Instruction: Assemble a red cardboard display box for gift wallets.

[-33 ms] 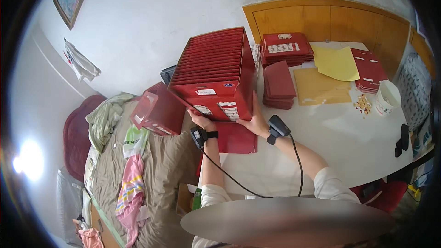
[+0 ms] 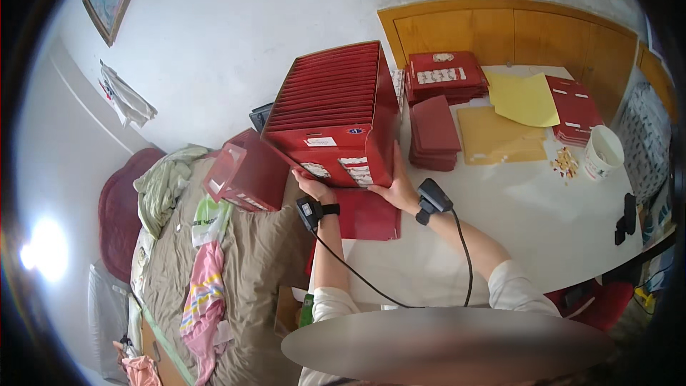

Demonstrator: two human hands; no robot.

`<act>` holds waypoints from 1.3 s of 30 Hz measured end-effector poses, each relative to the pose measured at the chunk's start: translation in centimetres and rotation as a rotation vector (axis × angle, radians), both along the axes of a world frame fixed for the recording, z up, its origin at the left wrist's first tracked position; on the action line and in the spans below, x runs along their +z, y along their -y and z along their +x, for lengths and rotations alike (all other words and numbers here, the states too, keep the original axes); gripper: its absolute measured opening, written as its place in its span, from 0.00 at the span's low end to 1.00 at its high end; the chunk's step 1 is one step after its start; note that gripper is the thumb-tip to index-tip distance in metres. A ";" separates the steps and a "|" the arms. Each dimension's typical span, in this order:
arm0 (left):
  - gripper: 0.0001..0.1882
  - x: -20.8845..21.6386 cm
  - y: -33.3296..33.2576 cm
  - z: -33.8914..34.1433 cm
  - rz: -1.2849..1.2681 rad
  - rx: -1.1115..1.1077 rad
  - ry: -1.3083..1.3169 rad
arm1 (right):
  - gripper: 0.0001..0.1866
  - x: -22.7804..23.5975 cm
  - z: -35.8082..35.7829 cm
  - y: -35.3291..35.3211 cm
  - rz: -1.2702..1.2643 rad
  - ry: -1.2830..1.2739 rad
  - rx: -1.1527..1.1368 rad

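A: What's nearest?
B: Black wrist devices (image 2: 434, 198) on both arms, then a flat red sheet (image 2: 369, 216) lying on the white worktop (image 2: 486, 236).
A: And the hands?
B: The left hand (image 2: 313, 187) is curled against the lower left corner of a large red box (image 2: 321, 157). The right hand (image 2: 396, 187) wraps the lower right corner, fingers up the side, thumb at the front edge.
A: So where's the box?
B: Gripped between them, tilted, just beyond the sheet, filled with a row of flat red folders (image 2: 325, 89). Whether it rests on anything, I can't tell.
A: Further off?
B: To its right, a small red stack (image 2: 434, 132), then a tan envelope (image 2: 500, 144) partly under a yellow sheet (image 2: 525, 100); behind, a wooden panel (image 2: 493, 28).
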State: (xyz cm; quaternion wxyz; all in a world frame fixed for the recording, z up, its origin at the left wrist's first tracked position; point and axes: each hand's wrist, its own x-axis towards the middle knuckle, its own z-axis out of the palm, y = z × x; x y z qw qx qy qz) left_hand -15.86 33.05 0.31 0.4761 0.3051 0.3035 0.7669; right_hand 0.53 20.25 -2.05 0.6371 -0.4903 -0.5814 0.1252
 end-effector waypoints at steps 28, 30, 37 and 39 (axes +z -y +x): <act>0.48 -3.5 2.5 8.7 0.023 -0.232 -1.105 | 0.44 -1.0 -0.5 -1.9 -0.467 -0.089 -0.068; 0.51 -3.8 2.5 10.0 0.039 -0.124 -1.252 | 0.44 -0.9 -0.1 -1.4 -0.446 -0.095 -0.002; 0.55 -3.6 -0.7 13.4 0.060 0.059 -1.304 | 0.44 -0.7 1.9 -4.6 -0.364 -0.179 0.043; 0.55 -2.6 -1.8 14.3 0.079 0.069 -1.291 | 0.44 -0.7 2.8 -6.2 -0.329 -0.170 0.070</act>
